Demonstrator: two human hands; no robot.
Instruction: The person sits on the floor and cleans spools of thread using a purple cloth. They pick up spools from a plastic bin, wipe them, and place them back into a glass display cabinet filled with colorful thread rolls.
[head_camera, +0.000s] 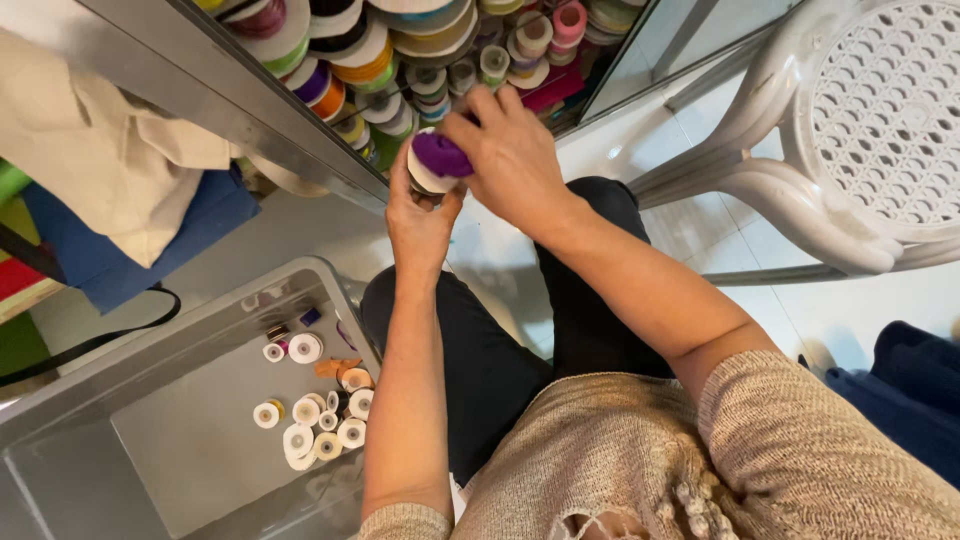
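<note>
Both hands (470, 180) grip purple spool (441, 156) | bin (150, 350): small spools (310, 415)

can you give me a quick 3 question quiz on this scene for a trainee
1. True or false: both hands are on the purple ribbon spool.
2. Where do the small white spools lie? A) in the grey tray B) on the white chair C) on the person's lap
3. The shelf of ribbon rolls is ____ the hands: above or below in the picture?

Key: 1 true, left hand and right hand; 2 A; 3 above.
</note>
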